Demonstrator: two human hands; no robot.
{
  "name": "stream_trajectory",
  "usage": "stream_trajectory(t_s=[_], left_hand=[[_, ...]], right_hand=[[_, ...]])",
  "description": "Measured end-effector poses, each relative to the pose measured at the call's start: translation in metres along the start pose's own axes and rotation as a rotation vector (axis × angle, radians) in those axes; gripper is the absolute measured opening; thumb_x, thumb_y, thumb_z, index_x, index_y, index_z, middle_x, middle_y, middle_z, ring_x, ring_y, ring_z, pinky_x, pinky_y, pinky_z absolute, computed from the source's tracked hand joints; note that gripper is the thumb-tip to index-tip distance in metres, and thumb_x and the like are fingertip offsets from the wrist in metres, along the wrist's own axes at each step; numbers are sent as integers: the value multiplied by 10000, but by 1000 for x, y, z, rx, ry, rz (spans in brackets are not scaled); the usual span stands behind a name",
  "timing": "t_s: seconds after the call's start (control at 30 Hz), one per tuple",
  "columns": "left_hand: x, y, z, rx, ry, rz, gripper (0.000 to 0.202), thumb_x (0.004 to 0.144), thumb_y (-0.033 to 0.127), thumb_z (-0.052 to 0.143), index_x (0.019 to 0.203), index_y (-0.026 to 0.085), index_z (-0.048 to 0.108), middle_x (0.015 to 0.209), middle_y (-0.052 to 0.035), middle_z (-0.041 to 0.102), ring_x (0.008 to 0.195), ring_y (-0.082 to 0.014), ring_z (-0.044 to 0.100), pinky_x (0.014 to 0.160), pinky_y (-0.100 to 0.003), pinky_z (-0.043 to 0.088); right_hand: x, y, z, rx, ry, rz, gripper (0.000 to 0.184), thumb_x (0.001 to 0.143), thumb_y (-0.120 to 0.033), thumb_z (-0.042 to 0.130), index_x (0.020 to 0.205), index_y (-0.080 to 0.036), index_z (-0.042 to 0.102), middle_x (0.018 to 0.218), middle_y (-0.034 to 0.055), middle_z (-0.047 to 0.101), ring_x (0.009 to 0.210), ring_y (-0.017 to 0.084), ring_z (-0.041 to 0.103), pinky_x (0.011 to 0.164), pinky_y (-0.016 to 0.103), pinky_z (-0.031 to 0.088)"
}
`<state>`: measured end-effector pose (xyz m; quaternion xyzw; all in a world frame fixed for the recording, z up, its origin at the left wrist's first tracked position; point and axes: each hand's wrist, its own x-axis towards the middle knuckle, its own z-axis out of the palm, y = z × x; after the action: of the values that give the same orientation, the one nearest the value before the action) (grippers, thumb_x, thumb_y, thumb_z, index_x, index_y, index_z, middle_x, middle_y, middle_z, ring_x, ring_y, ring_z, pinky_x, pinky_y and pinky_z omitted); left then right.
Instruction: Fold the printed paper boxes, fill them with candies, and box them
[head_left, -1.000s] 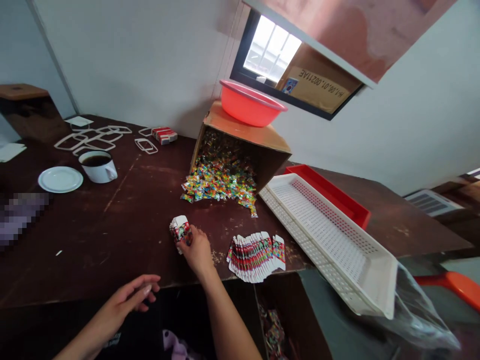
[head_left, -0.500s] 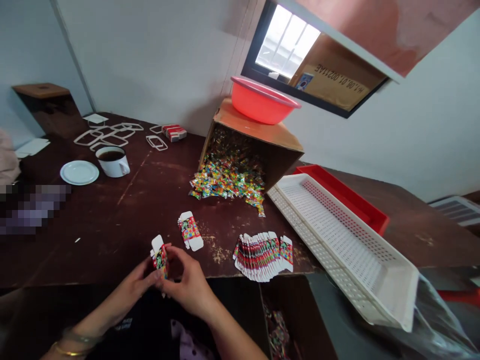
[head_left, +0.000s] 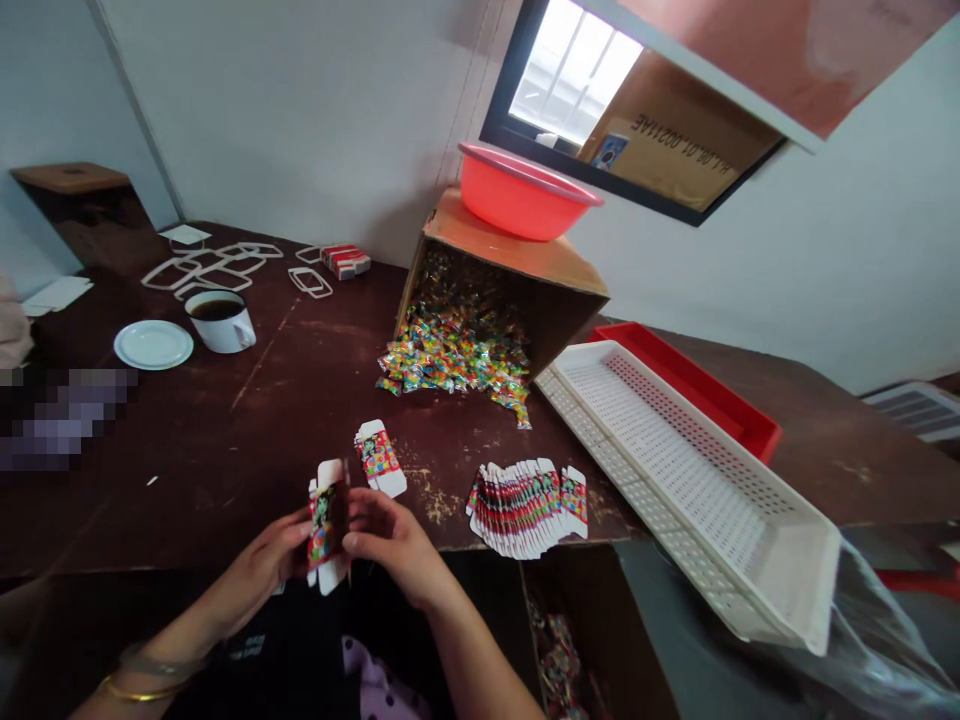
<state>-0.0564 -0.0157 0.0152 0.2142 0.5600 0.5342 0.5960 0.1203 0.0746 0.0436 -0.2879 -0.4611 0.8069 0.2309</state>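
My left hand (head_left: 262,565) and my right hand (head_left: 394,540) both grip a small printed carton (head_left: 328,522), held upright at the near table edge with its white flaps sticking out. Another flat carton (head_left: 380,458) lies on the dark table just beyond my hands. A fanned stack of flat cartons (head_left: 529,495) sits to the right of my right hand. Farther back, a tipped cardboard box (head_left: 517,275) spills several colourful wrapped candies (head_left: 450,365) onto the table.
A pink basin (head_left: 525,190) rests on the tipped box. A white perforated tray (head_left: 780,560) and a red tray (head_left: 720,400) lie at the right. A cup of dark drink (head_left: 219,318), a white saucer (head_left: 153,344) and white cutout frames (head_left: 210,270) sit at the left.
My right hand left one carton on the table and drew back to the near edge. Both hands came together on a carton, which now stands more upright and opened.
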Motion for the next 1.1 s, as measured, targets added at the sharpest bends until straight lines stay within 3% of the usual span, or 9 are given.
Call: stream_trajectory(t_s=[0.17, 0.27, 0.37, 0.5, 0.57, 0.67, 0.87, 1.0, 1.1], left_hand=[[20, 14, -6, 189, 202, 57, 614, 743, 544, 691, 1194, 129, 667, 1211, -181, 736, 1129, -407, 667, 880, -535, 581], [18, 18, -4, 328, 284, 238, 657, 666, 465, 782, 1248, 189, 651, 1473, -120, 554, 1379, -368, 448, 1164, -494, 335], [4, 15, 9, 424, 142, 315, 595, 687, 462, 775, 1227, 231, 679, 1469, -73, 572, 1400, -329, 428, 1213, -446, 229], [-9, 11, 19, 170, 99, -29, 486, 697, 587, 729, 1016, 222, 767, 1183, -94, 768, 1208, -368, 616, 1084, -485, 427], [-12, 12, 16, 51, 96, -123, 431, 638, 534, 803, 917, 207, 778, 1010, -85, 815, 1050, -352, 698, 995, -463, 497], [-18, 17, 9, -5, -65, -209, 308, 583, 385, 866, 781, 167, 775, 758, -69, 812, 794, -299, 735, 835, -404, 549], [-29, 14, 14, 218, -311, -173, 234, 725, 355, 732, 594, 163, 709, 570, -42, 718, 583, -208, 619, 601, -305, 447], [-28, 3, 20, 304, -274, -157, 278, 719, 419, 720, 597, 181, 645, 549, -11, 658, 552, -184, 567, 572, -289, 400], [-26, -2, 22, 309, -208, -157, 278, 699, 415, 723, 583, 197, 595, 512, 14, 613, 526, -177, 543, 565, -289, 404]], right_hand=[[7, -18, -31, -259, 325, -197, 516, 718, -290, 755, 1202, -219, 592, 1092, 49, 648, 916, 165, 612, 830, 313, 522], [4, -17, -26, -501, 439, -281, 520, 764, -251, 697, 1261, -217, 546, 1163, 76, 628, 920, 175, 618, 820, 319, 536], [-6, -1, 3, -742, 320, -390, 644, 752, -185, 693, 1358, -240, 483, 1291, 97, 567, 1112, 220, 578, 977, 375, 492], [-13, 16, 35, -973, 147, -452, 758, 733, -172, 746, 1421, -244, 438, 1387, 120, 492, 1267, 266, 473, 1081, 433, 409], [-11, 13, 35, -1065, 143, -473, 636, 784, -218, 737, 1373, -269, 502, 1390, 113, 485, 1249, 269, 469, 1061, 452, 409], [-8, -3, 26, -1156, 73, -551, 472, 838, -259, 704, 1290, -305, 577, 1401, 84, 472, 1252, 263, 439, 1051, 468, 380], [-5, -29, 21, -942, -95, -476, 152, 799, -257, 757, 883, -206, 642, 1223, 46, 596, 1174, 205, 513, 1021, 365, 384], [-1, -38, 16, -880, -350, -370, 180, 815, -234, 741, 745, -184, 583, 888, -4, 673, 877, 140, 609, 891, 284, 431], [-2, -38, 14, -1033, -304, -403, 119, 794, -220, 760, 860, -218, 662, 966, 3, 695, 1017, 184, 592, 978, 343, 382]])
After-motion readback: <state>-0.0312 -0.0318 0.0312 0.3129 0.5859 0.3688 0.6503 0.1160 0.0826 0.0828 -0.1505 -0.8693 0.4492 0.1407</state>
